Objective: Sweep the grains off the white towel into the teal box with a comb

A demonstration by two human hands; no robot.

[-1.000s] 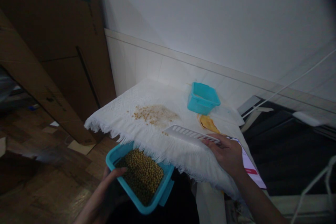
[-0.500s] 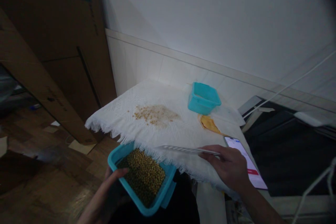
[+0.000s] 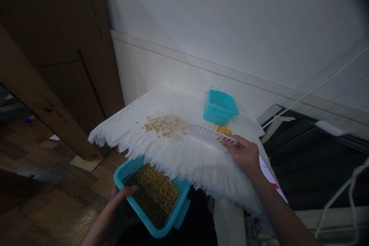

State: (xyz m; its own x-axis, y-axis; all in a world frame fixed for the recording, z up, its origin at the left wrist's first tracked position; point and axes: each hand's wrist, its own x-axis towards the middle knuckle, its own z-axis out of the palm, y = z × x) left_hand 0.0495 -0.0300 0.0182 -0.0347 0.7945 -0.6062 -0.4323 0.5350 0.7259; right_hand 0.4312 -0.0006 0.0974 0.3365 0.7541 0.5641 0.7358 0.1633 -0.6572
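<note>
My left hand (image 3: 119, 203) grips the near left side of a blue plastic container (image 3: 158, 233), its thumb over the rim. Yellow soybeans (image 3: 161, 185) and small dark green beans (image 3: 152, 210) fill the container, which is tilted below the table's fringed edge. In my right hand (image 3: 245, 156) is a flat white slotted plastic strip (image 3: 209, 137), held by one end above the cloth. Its far end is at the right side of a scattered pile of grains and yellow beans (image 3: 165, 125); whether it touches them I cannot tell.
A white fringed cloth (image 3: 161, 100) covers the table. Toward the wall stands a second blue container (image 3: 220, 109), with a yellow-orange item (image 3: 222, 130) in front, partly hidden. A phone (image 3: 269, 175) lies at the right, partly behind my right arm. Cardboard boxes (image 3: 69, 46) stand left.
My right hand has moved the white strip up and forward to the pile, turning its slotted face into view. My left hand still holds the bean container in nearly the same place.
</note>
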